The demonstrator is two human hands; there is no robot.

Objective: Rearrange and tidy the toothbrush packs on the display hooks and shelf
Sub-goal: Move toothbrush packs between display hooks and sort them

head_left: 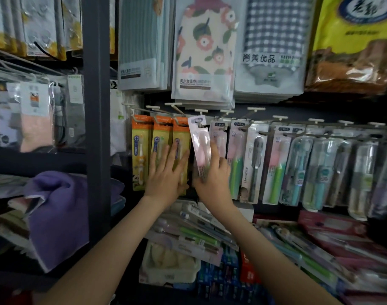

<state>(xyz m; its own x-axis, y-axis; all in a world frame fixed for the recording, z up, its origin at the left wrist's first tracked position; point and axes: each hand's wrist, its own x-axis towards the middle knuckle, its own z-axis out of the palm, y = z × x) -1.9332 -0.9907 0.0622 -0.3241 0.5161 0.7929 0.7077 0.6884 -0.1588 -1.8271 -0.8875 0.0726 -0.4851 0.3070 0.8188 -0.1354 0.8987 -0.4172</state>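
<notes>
A pink toothbrush pack (200, 140) tilts with its top hole at the tip of a display hook (202, 126). My right hand (212, 181) grips its lower part, index finger stretched up along the pack's right side. My left hand (166, 175) lies flat, fingers straight, pressing against the orange children's toothbrush packs (159, 137) that hang on the leftmost hooks. More pink, green and teal toothbrush packs (276, 164) hang in a row to the right. Loose toothbrush packs (199, 230) lie in a heap on the shelf below.
Bath towel packs (203, 51) hang above the hooks. A dark shelf upright (98, 106) stands on the left, with a purple towel (58, 212) beyond it. Red boxes (333, 225) and a white basket (170, 263) sit on the lower shelf.
</notes>
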